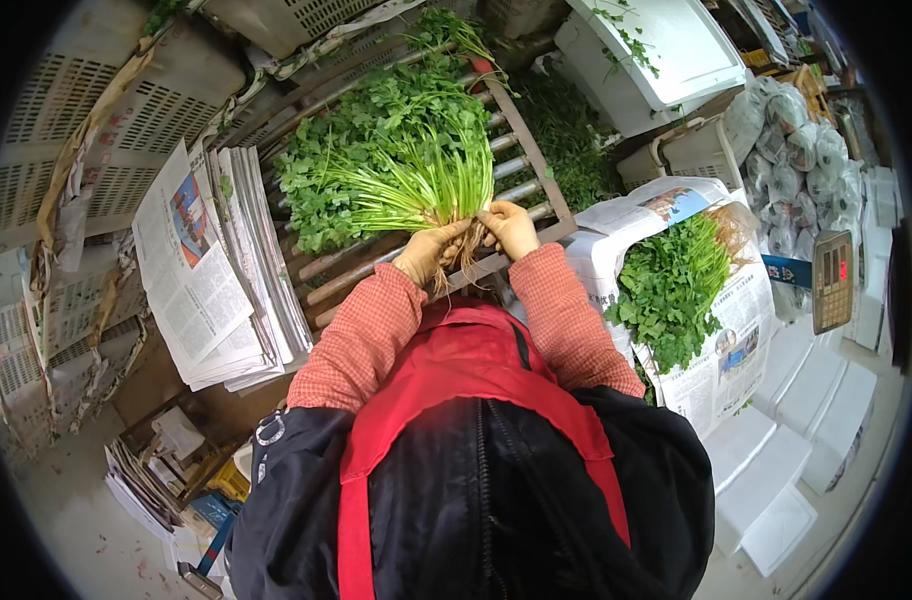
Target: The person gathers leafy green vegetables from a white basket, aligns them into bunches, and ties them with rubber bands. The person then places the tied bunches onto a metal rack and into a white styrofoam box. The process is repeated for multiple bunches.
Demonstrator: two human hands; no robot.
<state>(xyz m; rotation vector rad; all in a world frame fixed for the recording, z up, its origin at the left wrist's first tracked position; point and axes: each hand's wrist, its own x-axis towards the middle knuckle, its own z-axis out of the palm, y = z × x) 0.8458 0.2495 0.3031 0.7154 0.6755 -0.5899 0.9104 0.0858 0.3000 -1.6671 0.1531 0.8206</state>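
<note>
A large spread of leafy green herb stalks (403, 150), which look like coriander or celery, lies on a metal roller rack (527, 161). Its root ends point towards me. My left hand (432, 251) is closed around the rooted base from the left, in what looks like a thin glove. Opposite it, my right hand (508, 229) pinches stem bases at the right side of the roots. Thin brown roots (467, 259) hang between the two hands. To the right, another rooted green bunch (673, 289) lies on newspaper (752, 300).
Stacked newspapers (193, 270) stand left of the rack, beside perforated plastic crates (148, 112). A white foam box (673, 52) is at the upper right. Further right are bagged bundles (801, 165), a digital scale display (832, 281) and white foam boxes (763, 480). Loose greens (564, 127) lie beyond the rack.
</note>
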